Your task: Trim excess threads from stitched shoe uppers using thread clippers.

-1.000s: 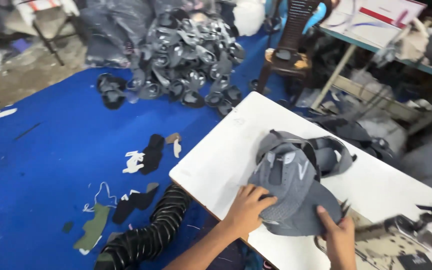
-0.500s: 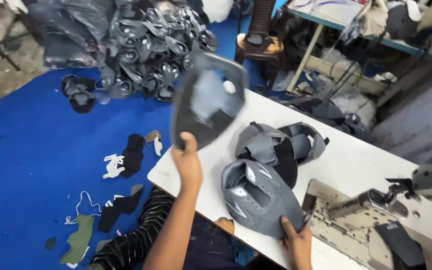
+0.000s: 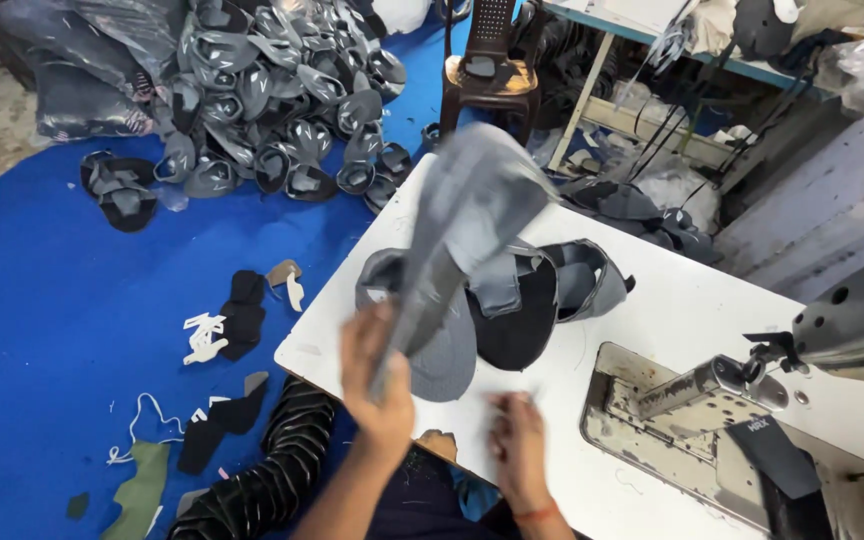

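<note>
A grey shoe upper piece (image 3: pixel 472 215) is held raised above the white counter (image 3: pixel 692 310) by the left hand (image 3: pixel 380 375), whose fingers are closed around its lower end; the piece is motion-blurred and stands tilted, its upper end near the far counter edge. Half a second earlier the same piece was held higher and flatter toward the camera, with its inner face shown; it is now seen turned edge-on and lower. The right hand (image 3: pixel 517 445) is seen blurred, low over the near counter edge, with nothing visibly held; how far it is open cannot be told. Earlier that hand rested on a grey upper lying flat on the counter. A stack of grey and black uppers (image 3: pixel 522 300) lies on the counter just behind the raised piece. A sewing machine (image 3: pixel 752 400) is set into the counter at the right. A large heap of grey uppers (image 3: pixel 272 100) lies on the blue floor sheet (image 3: pixel 42 300) at the upper left, with fabric scraps (image 3: pixel 232 320) scattered beside the counter and a brown plastic chair (image 3: pixel 492 70) beyond it.
</note>
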